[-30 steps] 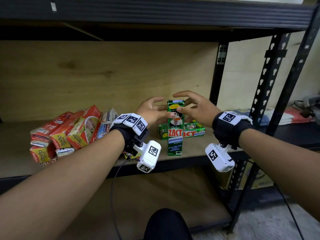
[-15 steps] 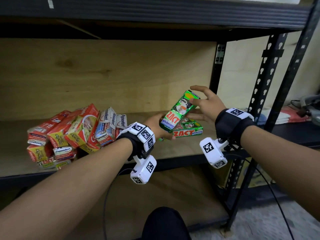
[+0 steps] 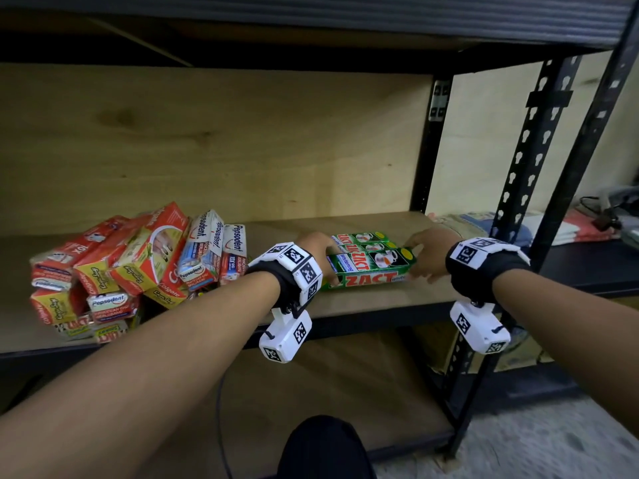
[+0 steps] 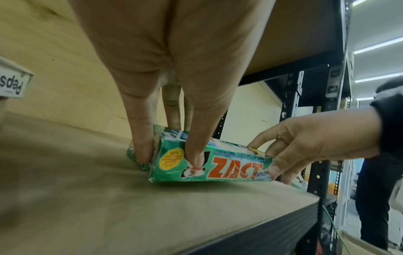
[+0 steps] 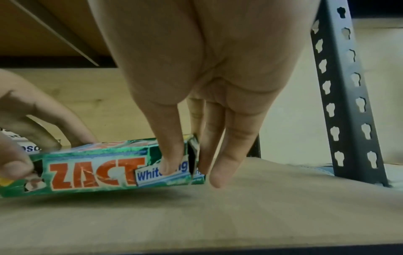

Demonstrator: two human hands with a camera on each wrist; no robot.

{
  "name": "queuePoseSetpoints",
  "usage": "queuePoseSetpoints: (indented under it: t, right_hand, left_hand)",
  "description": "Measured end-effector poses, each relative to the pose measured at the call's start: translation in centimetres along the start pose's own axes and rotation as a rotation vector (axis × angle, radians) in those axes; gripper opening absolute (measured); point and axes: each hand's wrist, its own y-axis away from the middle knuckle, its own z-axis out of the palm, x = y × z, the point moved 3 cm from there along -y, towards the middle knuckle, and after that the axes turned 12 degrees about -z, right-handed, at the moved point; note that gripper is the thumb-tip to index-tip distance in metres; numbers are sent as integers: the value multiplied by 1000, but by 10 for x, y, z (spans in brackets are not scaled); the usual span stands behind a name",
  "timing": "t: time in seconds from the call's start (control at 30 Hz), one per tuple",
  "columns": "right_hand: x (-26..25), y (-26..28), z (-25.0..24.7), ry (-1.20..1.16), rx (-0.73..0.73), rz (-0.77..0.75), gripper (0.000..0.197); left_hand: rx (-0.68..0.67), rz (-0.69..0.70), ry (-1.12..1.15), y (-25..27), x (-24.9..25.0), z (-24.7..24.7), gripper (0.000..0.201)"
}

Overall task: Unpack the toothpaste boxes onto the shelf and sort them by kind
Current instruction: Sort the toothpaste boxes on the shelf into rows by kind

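Note:
A green ZACT toothpaste box lies flat on the wooden shelf board, in front of two more ZACT boxes. My left hand pinches its left end, thumb on the front face. My right hand pinches the right end, thumb over the word "Whitening". The right end flap stands a little open. A jumbled pile of red Colgate and white Pepsodent boxes sits at the left of the shelf.
Black slotted uprights frame the right end of the shelf. A plywood back wall closes it behind, and an upper shelf hangs overhead. Folded cloths lie further right. Someone stands beyond the rack.
The ZACT box stood upright, then tilted in the air, and now lies flat in front of the other ZACT boxes. Both hands came down to the shelf with it.

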Motion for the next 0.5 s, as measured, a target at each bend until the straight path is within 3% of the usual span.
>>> queuePoseSetpoints:
  t: [0.27, 0.37, 0.5]
  right_hand:
    - [11, -19, 10, 124, -100, 46, 60]
    - [5, -28, 6, 261, -117, -15, 54]
    - [-11, -48, -3, 412, -33, -155, 38]
  left_hand:
    - [-22, 6, -108, -10, 6, 5, 69]
    - [-16, 13, -114, -13, 5, 3, 60]
    - [-44, 24, -124, -14, 4, 3, 60]
